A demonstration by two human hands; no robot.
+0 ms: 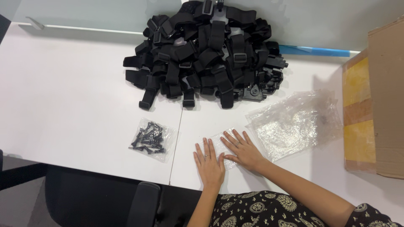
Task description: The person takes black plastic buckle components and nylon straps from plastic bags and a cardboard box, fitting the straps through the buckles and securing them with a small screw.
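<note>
A small clear bag (221,147) is pressed flat on the table (63,105) by the left hand (209,164) and right hand (243,150), fingers open and spread; nothing is gripped.

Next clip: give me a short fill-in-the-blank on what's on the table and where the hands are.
1. Both hands, left hand and right hand, press flat on a small clear ____.
2. The heap of straps at the far side of the white table is coloured ____.
3. The small bag of black screws lies to the ____ of the hands.
4. At the right edge stands a ____ box.

Missing words: plastic bag; black; left; cardboard
</note>
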